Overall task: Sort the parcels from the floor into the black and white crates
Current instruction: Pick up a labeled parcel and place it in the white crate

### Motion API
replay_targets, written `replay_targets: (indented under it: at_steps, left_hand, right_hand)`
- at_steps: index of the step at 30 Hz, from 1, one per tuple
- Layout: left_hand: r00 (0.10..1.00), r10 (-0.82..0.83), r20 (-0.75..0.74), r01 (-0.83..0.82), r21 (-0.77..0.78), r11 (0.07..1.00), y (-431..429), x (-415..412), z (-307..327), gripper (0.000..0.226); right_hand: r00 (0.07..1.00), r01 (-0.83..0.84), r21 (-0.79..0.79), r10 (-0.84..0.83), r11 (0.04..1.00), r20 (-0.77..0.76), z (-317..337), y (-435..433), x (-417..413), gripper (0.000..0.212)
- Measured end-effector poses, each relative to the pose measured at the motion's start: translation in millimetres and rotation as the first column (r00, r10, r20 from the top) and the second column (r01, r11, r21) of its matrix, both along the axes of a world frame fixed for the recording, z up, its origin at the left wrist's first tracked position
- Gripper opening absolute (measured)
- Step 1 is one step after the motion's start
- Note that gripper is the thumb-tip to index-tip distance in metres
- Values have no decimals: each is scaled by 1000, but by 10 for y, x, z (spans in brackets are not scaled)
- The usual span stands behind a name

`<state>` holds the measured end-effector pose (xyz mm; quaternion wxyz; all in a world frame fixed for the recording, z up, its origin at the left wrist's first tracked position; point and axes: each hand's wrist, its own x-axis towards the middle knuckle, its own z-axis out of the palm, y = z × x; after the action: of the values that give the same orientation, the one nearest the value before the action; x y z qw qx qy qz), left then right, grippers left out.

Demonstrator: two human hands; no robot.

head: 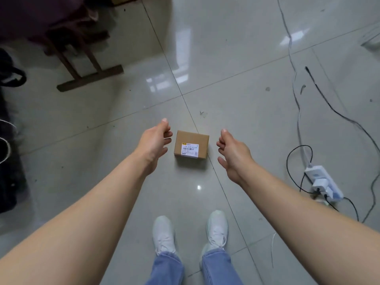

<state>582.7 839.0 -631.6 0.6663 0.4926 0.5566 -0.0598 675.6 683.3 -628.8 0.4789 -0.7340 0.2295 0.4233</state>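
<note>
A small brown cardboard parcel (191, 144) with a white shipping label lies on the grey tiled floor in front of my feet. My left hand (154, 144) hovers just left of it, fingers loosely curled, holding nothing. On the parcel's right side, my right hand (232, 155) is held the same way, also apart from the box. Neither hand touches the parcel. No crate is in view.
A white power strip (322, 183) with plugs and several cables (298, 112) lies on the floor at the right. A dark wooden stand (90, 76) is at the upper left, and dark bags (10, 140) line the left edge. My white shoes (164, 233) are below the parcel.
</note>
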Motion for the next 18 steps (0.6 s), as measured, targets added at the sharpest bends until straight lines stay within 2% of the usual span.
replay_targets:
  at_steps: [4,11,14,16,18]
  left_hand:
    - [996,-58,-61,57,-16,998,-86,77,-892,37]
    - [988,-92,-123,93,2,996,-159,258,-2136,20]
    - [987,-71,-145,72,2,997,-170,323,-2493,20]
    - [991,-53,-124,48,-45,998,-192,363,-2656,34]
    - [993,-17,-119,9,-71,997,-200,367,-2696,30]
  right_hand:
    - [998,33,-48,-35,998,-45,-827,9,63,31]
    - [997,29,-158,-39,987,-61,-2109,86,171,39]
    - [995,40,-135,-51,990,-83,-2481,116,220,39]
    - [992,43,-75,-52,996,-114,-2661,119,253,37]
    - [991,32,-23,-35,999,-133,-2727,129,276,37]
